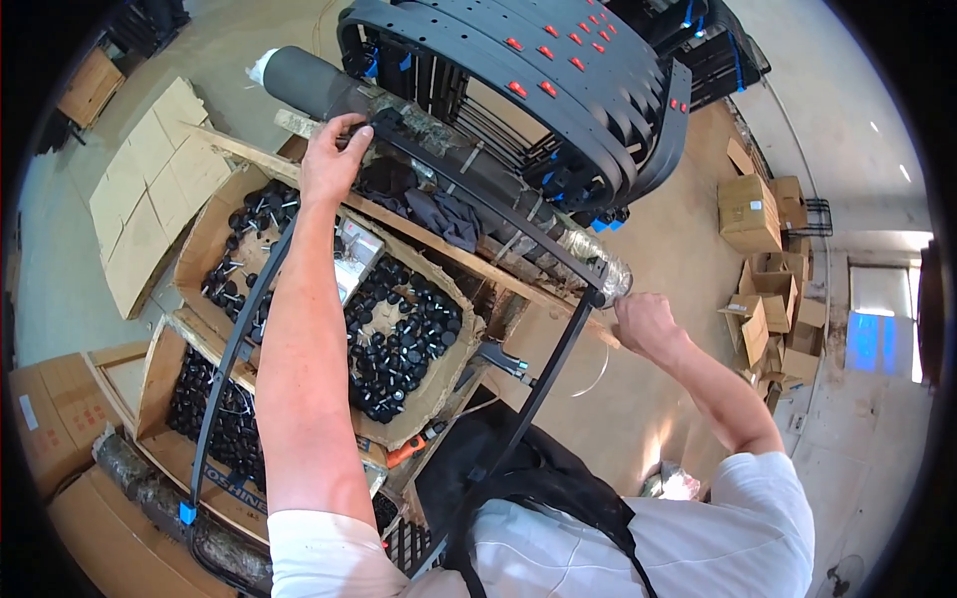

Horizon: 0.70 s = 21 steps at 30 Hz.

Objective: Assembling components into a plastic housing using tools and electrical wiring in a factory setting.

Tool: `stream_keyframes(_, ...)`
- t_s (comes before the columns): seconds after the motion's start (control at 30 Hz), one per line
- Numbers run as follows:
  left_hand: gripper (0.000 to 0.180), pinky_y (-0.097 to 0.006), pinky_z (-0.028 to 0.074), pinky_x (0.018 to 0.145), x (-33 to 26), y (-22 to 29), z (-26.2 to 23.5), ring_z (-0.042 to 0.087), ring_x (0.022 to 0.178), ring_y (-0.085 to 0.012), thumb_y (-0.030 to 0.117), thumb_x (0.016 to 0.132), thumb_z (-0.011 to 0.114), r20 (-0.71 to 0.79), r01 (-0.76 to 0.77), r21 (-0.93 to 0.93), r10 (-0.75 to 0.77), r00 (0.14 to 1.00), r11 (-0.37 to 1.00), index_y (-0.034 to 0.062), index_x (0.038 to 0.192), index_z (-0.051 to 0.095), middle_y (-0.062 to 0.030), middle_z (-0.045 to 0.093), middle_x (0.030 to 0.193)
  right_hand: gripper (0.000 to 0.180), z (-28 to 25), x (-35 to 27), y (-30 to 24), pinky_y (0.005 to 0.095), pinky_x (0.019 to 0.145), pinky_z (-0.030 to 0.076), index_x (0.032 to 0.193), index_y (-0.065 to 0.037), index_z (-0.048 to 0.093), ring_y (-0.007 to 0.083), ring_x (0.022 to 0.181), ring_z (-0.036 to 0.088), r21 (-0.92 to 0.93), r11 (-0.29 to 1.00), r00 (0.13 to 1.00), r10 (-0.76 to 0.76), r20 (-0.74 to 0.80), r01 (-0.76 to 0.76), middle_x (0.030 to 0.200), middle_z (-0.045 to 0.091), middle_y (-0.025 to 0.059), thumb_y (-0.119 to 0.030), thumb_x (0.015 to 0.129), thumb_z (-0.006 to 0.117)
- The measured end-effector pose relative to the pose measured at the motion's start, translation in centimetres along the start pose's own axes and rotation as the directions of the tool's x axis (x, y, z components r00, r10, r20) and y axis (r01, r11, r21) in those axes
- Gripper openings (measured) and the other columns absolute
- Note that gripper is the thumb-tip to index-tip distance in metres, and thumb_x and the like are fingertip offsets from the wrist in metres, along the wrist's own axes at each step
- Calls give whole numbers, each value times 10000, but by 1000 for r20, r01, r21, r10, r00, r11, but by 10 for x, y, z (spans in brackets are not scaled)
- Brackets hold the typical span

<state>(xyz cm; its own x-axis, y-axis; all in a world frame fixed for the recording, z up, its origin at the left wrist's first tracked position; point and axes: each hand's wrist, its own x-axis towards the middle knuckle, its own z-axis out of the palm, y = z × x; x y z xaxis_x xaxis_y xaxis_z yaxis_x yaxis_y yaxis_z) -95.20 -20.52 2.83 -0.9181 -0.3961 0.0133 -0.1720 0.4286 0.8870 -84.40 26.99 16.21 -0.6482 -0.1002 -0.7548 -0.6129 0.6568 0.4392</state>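
Observation:
A black metal frame (488, 204) lies across the padded rail in front of me, its two side bars running back toward my body. My left hand (334, 159) is at the frame's far left corner, thumb and fingers closed on it. At the right corner my right hand (646, 324) is curled into a fist beside the bar; what its fingers hold, if anything, is hidden. Below my left forearm, cardboard boxes hold many black round-headed screw feet (399, 344). A small white box (354, 254) sits among them.
Beyond the padded rail (309, 85) stands a stack of curved black frames (518, 50) with red clips. A power tool (503, 359) and an orange-handled tool (407, 450) lie near my waist. Flattened cardboard (150, 199) is on the left, empty cartons (753, 214) by the right wall.

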Motion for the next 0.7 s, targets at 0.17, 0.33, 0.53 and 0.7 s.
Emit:
stream_keyframes(0.17, 336, -372, 505, 1054, 2, -11, -8, 671, 1214, -277, 241, 1021, 630, -89, -265, 101, 274, 957, 959, 248, 1348, 703, -84, 676, 1342, 316, -7, 6, 2, 497, 692, 599, 1113, -12, 609, 407, 806, 736, 53, 998, 999, -39, -23, 40, 860, 741, 191, -257, 922, 668)
stream_keyframes(0.33, 445, -382, 493, 1079, 8, -12, -10, 654, 1283, -290, 347, 1014, 608, -12, -114, -93, 113, 993, 989, 266, 1452, 620, -67, 694, 1385, 344, -5, 10, -12, 508, 671, 593, 1043, 18, 635, 408, 783, 739, 317, 935, 877, 14, -480, 158, 821, 738, 217, -320, 986, 615)
stream_keyframes(0.53, 900, -460, 495, 1073, -10, 41, -2, 650, 1271, -367, 612, 882, 731, 22, 124, 318, -138, 990, 940, 209, 1613, 393, -167, 677, 1391, 438, 9, 17, -21, 513, 633, 585, 986, 55, 638, 410, 679, 727, 367, 930, 881, 152, -448, 26, 709, 710, 228, -368, 1049, 544)
stream_keyframes(0.7, 882, -486, 527, 1016, -12, 47, -33, 685, 1191, -387, 547, 867, 788, -101, 66, 413, -27, 995, 908, 114, 1554, 444, -197, 721, 1276, 467, 16, 19, -16, 512, 632, 587, 988, 60, 641, 401, 682, 736, 374, 928, 890, 168, -424, 3, 725, 720, 232, -385, 1059, 515)
